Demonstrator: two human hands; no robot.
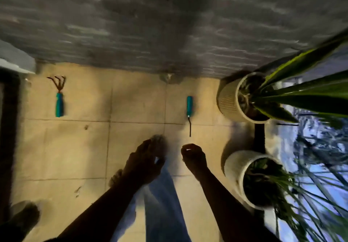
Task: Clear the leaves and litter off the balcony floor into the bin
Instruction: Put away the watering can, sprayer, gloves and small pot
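The view is dim and blurred. My left hand (144, 159) hangs over the beige tiled floor (75, 147) with its fingers bent down, and I cannot tell whether it holds anything. My right hand (194, 157) is beside it, fingers curled into a loose fist. A pale fleck shows at the right fingertips, too small to identify. Small dark scraps of litter lie on the tiles at left (86, 127) and lower left (77, 190). A clump of debris (167, 77) sits at the foot of the grey wall.
A teal-handled hand rake (59, 102) lies at far left, and a teal-handled tool (189, 106) just beyond my right hand. Two pale plant pots (228, 102) (235, 164) with long leaves stand at the right. A dark frame (9, 128) edges the left. A blurred dark shape (22, 217) sits bottom left.
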